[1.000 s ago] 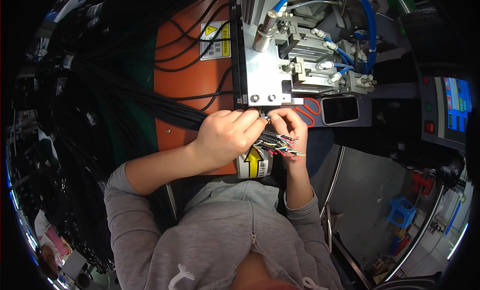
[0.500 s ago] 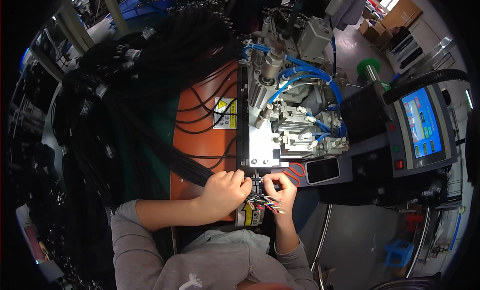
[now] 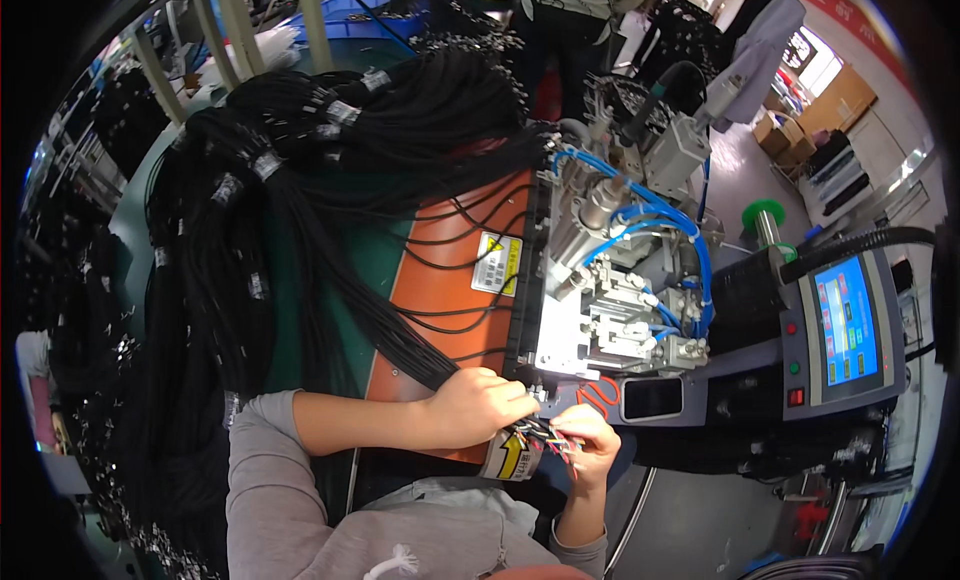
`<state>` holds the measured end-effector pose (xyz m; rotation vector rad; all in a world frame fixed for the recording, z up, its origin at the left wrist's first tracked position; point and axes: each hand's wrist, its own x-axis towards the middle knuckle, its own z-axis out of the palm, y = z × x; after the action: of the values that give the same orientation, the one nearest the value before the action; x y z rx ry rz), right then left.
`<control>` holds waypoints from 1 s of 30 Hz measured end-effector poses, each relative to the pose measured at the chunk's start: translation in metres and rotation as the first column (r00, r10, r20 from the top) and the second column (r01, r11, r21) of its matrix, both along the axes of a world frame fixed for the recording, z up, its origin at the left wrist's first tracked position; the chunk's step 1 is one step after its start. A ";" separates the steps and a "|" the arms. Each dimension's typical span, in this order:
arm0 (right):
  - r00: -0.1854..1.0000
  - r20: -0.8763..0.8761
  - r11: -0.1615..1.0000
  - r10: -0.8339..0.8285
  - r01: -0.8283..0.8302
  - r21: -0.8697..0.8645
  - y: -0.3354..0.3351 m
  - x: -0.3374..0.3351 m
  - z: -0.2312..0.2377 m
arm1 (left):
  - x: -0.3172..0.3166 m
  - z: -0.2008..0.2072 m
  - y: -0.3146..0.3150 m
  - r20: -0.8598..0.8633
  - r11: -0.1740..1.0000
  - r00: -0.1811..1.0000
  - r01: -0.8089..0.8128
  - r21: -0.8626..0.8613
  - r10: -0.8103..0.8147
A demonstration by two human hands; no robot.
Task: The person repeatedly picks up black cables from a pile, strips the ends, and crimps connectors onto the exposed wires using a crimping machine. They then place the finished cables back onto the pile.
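My left hand [image 3: 478,410] is closed around the end of a bundle of black cables [image 3: 400,345], at the near corner of the machine. Past my fingers, the stripped ends fan out as thin coloured wires [image 3: 540,435], red, yellow and white among them. My right hand [image 3: 594,448] is pinched at these wires, fingertips close to my left hand. Which single wire it grips is too small to make out. Just beyond both hands stands a metal machine [image 3: 560,330] with pneumatic cylinders and blue air hoses [image 3: 705,270].
More black cable bundles [image 3: 230,200] heap over the green table [image 3: 340,270] and orange board [image 3: 440,310]. Red-handled scissors [image 3: 600,392] and a phone [image 3: 652,399] lie right of my hands. A touchscreen panel [image 3: 845,325] stands farther right. A person [image 3: 570,40] stands beyond the machine.
My view has shifted, so the scene sits lower and further right. My right hand has come away from the machine's near edge down to the coloured wires; my left still grips the cables.
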<state>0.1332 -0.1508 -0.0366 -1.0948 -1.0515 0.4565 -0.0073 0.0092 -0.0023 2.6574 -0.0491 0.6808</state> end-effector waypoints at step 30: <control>0.904 -0.408 0.991 -0.126 0.100 -0.085 0.032 -0.021 0.031 | 0.005 0.017 0.001 0.103 0.979 0.994 0.041 -0.200 -0.021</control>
<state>0.1121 -0.1185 -0.0058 -1.0486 -0.5996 0.6000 -0.0025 0.0106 0.0147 2.4223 -0.0462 0.7660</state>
